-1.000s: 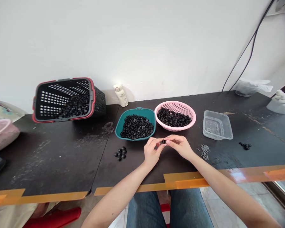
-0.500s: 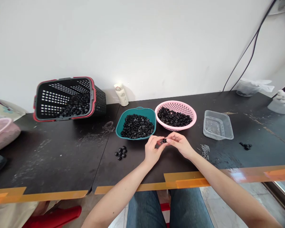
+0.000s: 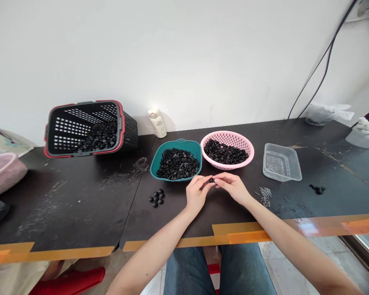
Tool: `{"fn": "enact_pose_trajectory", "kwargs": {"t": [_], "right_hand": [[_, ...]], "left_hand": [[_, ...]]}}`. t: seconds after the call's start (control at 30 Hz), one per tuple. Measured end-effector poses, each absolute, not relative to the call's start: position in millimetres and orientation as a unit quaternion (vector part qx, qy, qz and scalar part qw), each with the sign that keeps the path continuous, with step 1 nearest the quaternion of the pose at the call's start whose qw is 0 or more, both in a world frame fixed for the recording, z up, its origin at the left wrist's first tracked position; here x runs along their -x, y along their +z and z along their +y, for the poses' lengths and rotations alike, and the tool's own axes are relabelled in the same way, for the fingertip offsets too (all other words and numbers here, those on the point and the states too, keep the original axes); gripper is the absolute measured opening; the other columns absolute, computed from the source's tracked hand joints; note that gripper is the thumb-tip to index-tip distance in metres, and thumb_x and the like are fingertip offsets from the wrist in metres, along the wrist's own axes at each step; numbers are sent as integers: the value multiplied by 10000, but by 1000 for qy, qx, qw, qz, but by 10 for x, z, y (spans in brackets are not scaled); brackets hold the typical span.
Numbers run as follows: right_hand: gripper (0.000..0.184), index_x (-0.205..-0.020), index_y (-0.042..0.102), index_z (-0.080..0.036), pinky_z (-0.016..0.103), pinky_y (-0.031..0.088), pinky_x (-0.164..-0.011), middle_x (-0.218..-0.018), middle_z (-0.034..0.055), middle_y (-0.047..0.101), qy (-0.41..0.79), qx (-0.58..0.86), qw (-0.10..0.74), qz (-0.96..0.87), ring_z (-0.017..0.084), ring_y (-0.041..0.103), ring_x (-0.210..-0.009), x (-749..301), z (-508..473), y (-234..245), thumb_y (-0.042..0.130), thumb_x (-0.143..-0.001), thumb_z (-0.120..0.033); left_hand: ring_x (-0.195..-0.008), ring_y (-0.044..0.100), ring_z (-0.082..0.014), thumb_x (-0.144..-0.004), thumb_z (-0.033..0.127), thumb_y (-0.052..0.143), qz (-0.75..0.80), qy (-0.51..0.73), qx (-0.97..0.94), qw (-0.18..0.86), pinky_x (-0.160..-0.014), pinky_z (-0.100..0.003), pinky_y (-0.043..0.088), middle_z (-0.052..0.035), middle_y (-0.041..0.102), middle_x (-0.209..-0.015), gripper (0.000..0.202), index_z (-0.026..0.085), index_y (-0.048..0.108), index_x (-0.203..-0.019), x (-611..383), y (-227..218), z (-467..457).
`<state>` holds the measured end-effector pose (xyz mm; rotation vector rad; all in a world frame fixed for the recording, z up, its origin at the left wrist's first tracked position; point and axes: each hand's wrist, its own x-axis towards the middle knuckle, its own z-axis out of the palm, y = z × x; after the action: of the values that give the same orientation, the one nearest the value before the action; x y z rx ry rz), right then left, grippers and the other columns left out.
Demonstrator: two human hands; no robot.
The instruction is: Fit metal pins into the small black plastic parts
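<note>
Between my two hands, just in front of the baskets, is a small round black part [image 3: 211, 180]. The fingertips of my left hand [image 3: 197, 191] pinch it from one side. My right hand [image 3: 233, 187] grips it from the other side with thumb and forefinger; the fingers partly cover it. Several round black parts [image 3: 156, 198] lie in a cluster on the table to the left. Behind my hands stand a teal basin [image 3: 153, 164] and a pink basket [image 3: 246, 141], both holding many small black pieces. Thin metal pins [image 3: 265, 196] lie loose right of my right hand.
A clear plastic tub [image 3: 290, 164] with some pins stands at the right, near a small black pile [image 3: 317, 189]. A dark crate [image 3: 130, 131] of black parts lies tipped at the back left, beside a white bottle [image 3: 157, 123]. Orange tape [image 3: 242, 235] lines the front edge.
Both hands stay in nearly the same place, fingers shifting slightly around the small black part. The surrounding containers and piles stay as they were.
</note>
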<state>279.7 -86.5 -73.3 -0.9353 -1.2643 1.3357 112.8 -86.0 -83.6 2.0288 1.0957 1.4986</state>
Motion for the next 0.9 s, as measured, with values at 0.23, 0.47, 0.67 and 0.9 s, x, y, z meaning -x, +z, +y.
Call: {"fn": "enact_pose_trajectory", "kwargs": {"t": [0.23,0.47,0.67,0.9], "right_hand": [[229,-900,730,-234,293,551,-689,-894,24,719,601,384,514,-476,156,648,-778,-2765,-883,-688,760,-690,-321],[207,-822,737,-210,267,550,-644,-801,23,726,606,405,518,-447,147,656,-720,-2774,-883,-691,794,-642,-295],[246,-916,744,-220,318,560,-672,-899,45,734,594,394,513,-478,179,664,-767,-2786,-903,-691,754,-691,-318],[218,-892,740,-221,292,561,-662,-865,29,724,613,392,508,-462,166,661,-772,-2772,-902,-698,755,-694,-310]], "left_hand": [[-674,557,-104,-837,260,619,392,536,-726,179,-659,-258,502,-20,594,-851,199,220,657,-1028,-1139,-827,-878],[-653,553,-97,-818,243,641,387,542,-720,194,-649,-250,495,-17,597,-855,195,216,666,-1010,-1132,-848,-871],[-657,549,-98,-809,253,653,382,552,-716,190,-638,-245,491,-15,598,-825,206,209,676,-1009,-1131,-843,-868],[-665,547,-98,-798,221,667,373,559,-720,174,-628,-237,488,-12,602,-800,213,205,681,-1010,-1138,-837,-871]]}}
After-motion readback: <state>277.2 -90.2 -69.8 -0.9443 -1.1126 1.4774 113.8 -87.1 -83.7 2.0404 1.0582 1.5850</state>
